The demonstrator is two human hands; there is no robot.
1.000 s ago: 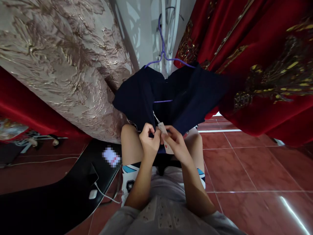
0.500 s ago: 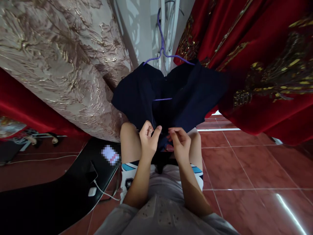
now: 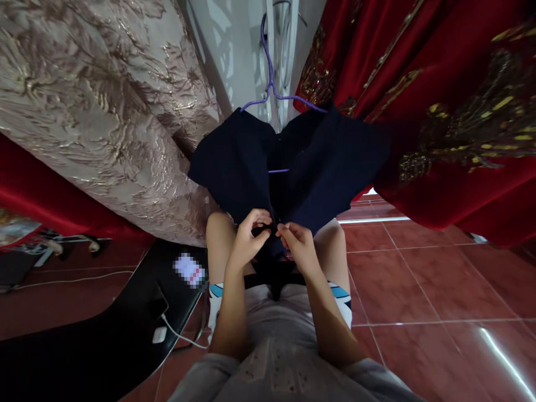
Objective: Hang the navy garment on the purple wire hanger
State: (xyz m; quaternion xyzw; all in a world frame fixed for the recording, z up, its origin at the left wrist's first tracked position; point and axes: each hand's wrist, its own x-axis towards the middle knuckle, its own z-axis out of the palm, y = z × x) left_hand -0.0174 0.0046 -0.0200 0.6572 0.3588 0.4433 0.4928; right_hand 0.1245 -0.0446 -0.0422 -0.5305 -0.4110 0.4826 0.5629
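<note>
Navy garment [image 3: 326, 162] on the purple hanger [image 3: 272, 84] at twelve o'clock looks light, soft and limp, so pinch its front edges as your left hand [image 3: 249, 240] and right hand [image 3: 297, 245] do now, fingers closed on cloth.

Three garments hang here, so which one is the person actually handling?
The dark navy garment on the purple hanger, in the middle. Both hands, left and right, pinch its lower edge; the beige brocade and red embroidered garments hang untouched.
</note>
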